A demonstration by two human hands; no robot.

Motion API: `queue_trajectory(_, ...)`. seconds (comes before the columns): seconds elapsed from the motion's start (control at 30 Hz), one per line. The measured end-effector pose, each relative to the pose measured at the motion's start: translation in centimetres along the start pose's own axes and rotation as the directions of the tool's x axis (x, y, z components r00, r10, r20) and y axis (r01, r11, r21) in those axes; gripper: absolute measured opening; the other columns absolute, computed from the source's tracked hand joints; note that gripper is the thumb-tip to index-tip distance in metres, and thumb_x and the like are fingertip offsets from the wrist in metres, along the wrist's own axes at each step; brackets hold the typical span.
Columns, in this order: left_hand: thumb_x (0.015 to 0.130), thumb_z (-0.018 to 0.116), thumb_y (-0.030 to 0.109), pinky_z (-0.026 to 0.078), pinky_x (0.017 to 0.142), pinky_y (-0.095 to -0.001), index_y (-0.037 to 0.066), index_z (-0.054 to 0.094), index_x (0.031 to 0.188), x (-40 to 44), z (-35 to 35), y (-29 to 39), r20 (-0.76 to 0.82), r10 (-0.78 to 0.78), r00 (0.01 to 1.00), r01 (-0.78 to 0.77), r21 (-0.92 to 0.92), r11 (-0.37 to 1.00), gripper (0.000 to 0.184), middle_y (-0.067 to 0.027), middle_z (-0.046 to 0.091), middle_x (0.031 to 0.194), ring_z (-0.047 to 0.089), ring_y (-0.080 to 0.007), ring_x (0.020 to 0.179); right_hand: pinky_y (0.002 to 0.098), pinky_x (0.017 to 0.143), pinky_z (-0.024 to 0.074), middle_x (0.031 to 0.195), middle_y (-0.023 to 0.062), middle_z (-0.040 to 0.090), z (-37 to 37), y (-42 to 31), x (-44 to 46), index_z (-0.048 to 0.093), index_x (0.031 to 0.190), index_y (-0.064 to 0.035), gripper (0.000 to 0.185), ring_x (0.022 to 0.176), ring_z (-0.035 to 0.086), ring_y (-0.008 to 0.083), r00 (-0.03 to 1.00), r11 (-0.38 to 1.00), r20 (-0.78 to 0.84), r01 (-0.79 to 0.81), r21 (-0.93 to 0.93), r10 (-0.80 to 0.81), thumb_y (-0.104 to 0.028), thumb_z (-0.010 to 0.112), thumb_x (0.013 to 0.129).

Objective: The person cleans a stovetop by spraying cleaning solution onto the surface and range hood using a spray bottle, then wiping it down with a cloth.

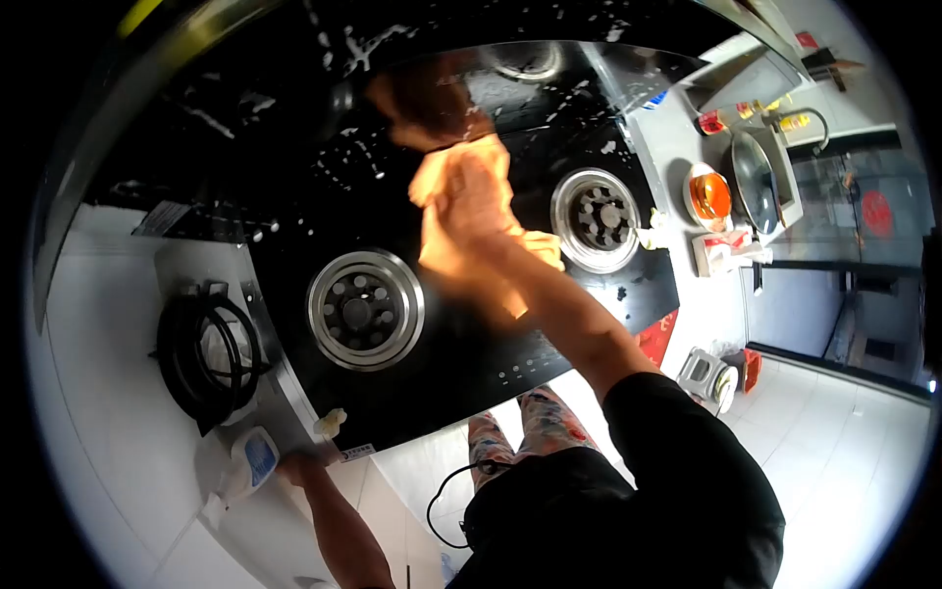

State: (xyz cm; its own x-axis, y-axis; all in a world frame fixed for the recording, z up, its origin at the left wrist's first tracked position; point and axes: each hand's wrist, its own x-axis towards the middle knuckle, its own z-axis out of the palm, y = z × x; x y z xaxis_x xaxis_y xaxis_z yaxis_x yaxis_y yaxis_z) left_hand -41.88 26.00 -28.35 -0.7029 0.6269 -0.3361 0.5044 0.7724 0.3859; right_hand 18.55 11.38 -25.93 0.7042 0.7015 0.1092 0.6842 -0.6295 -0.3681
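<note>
Right hand (pixel 473 201): on crumpled orange cloth (pixel 439 239), black glass hob (pixel 471 339), centre; can't tell whether gripping.
Left hand (pixel 294 469): beside white blue-labelled plastic bottle (pixel 247 465), lower left; can't tell if closed.

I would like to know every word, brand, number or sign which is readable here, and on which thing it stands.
No text can be read with certainty.
Label on the bottle: too small to read.
White sticker on the hob: too small.
Pale marks near the hob's front edge: too small.
Red round sign at far right: too blurred.
</note>
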Motion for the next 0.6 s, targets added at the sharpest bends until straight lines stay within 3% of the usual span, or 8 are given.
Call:
queue_trajectory(0.03,0.101,0.047,0.041,0.053,0.104,-0.0575,0.003,0.042,0.148,0.3,0.0,0.2,0.01,0.02,1.0,-0.02,0.001,1.0,0.06,-0.0299,0.056,0.138,0.06,-0.0451,0.124,0.0492,0.125,0.021,0.154,0.026,0.042,-0.4,-2.4,-1.8,0.04,0.151,0.0054,0.072,0.148,0.033,0.0398,0.981,0.974,-0.113,0.14,-0.176,-0.161,-0.045,0.051,0.101)
queue_trajectory(0.13,0.095,0.065,0.046,0.047,0.106,-0.0601,0.011,0.049,0.15,3.7,1.3,-1.6,-0.044,0.059,0.997,-0.055,0.079,0.995,0.068,-0.0224,0.054,0.148,0.058,-0.0411,0.128,0.0482,0.126,0.0174,0.162,0.0237,0.034,-2.7,-2.3,-5.9,0.037,0.155,0.0034,0.073,0.152,0.028,0.0392,0.972,0.969,0.032,0.233,-0.081,-0.231,-0.046,0.048,0.103)
queue_trajectory(0.17,0.094,0.065,0.049,0.048,0.105,-0.0593,0.01,0.049,0.149,6.0,2.0,-2.4,-0.002,-0.117,0.993,0.111,-0.303,0.947,0.07,-0.0223,0.055,0.147,0.058,-0.0403,0.128,0.0484,0.126,0.0174,0.162,0.0234,0.034,-2.7,-1.0,-7.6,0.036,0.155,0.0035,0.073,0.152,0.028,0.0402,0.975,0.969,0.041,0.22,-0.109,-0.217,-0.046,0.048,0.102)
queue_trajectory(0.2,0.092,0.066,0.052,0.049,0.105,-0.0585,0.008,0.05,0.148,7.1,2.4,-3.2,0.099,-0.267,0.959,0.268,-0.632,0.727,0.073,-0.0222,0.055,0.145,0.058,-0.0395,0.129,0.0484,0.126,0.0174,0.162,0.0234,0.034,-3.5,0.3,-7.5,0.036,0.155,0.0035,0.073,0.152,0.028,0.0402,0.972,0.966,0.045,0.233,-0.109,-0.229,-0.046,0.048,0.102)
queue_trajectory(0.3,0.09,0.067,0.056,0.05,0.105,-0.0588,0.009,0.046,0.15,6.7,1.9,-3.5,0.095,-0.189,0.977,0.211,-0.468,0.858,0.079,-0.0217,0.057,0.143,0.057,-0.0392,0.131,0.0496,0.126,0.0183,0.162,0.0271,0.031,-4.5,4.2,-5.7,0.033,0.155,0.006,0.074,0.152,0.025,0.0432,0.979,0.975,-0.127,-0.175,-0.14,0.158,-0.043,0.05,0.101)
queue_trajectory(0.43,0.09,0.066,0.059,0.05,0.106,-0.0579,0.009,0.037,0.154,-1.4,-0.5,0.7,0.019,-0.079,0.997,0.081,-0.239,0.968,0.086,-0.0196,0.058,0.141,0.053,-0.0387,0.135,0.0498,0.119,0.0303,0.146,0.0261,0.049,-1.8,2.4,-0.7,0.044,0.147,0.0063,0.063,0.14,0.042,0.0429,0.906,0.898,-0.412,-0.257,-0.357,0.095,-0.035,0.053,0.101)
queue_trajectory(0.53,0.1,0.048,0.054,0.052,0.104,-0.0562,0.001,0.048,0.147,-4.4,-1.2,2.6,0.043,-0.237,0.971,0.238,-0.319,0.917,0.071,-0.0249,0.057,0.141,0.058,-0.0431,0.127,0.0476,0.123,0.0265,0.151,0.0246,0.047,-1.0,-3.6,-3.6,0.047,0.146,0.0046,0.06,0.145,0.039,0.0382,0.965,0.961,-0.141,0.192,-0.201,-0.222,-0.036,0.052,0.102)
queue_trajectory(0.6,0.1,0.045,0.056,0.051,0.105,-0.0572,0.0,0.047,0.147,-4.3,-0.9,2.5,0.017,-0.084,0.996,0.086,-0.247,0.965,0.074,-0.0249,0.055,0.143,0.056,-0.0434,0.129,0.0474,0.125,0.0236,0.155,0.0246,0.045,-1.9,-3.7,-6.5,0.048,0.147,0.0043,0.061,0.148,0.036,0.0378,0.94,0.938,-0.025,0.338,-0.073,-0.341,-0.037,0.051,0.102)
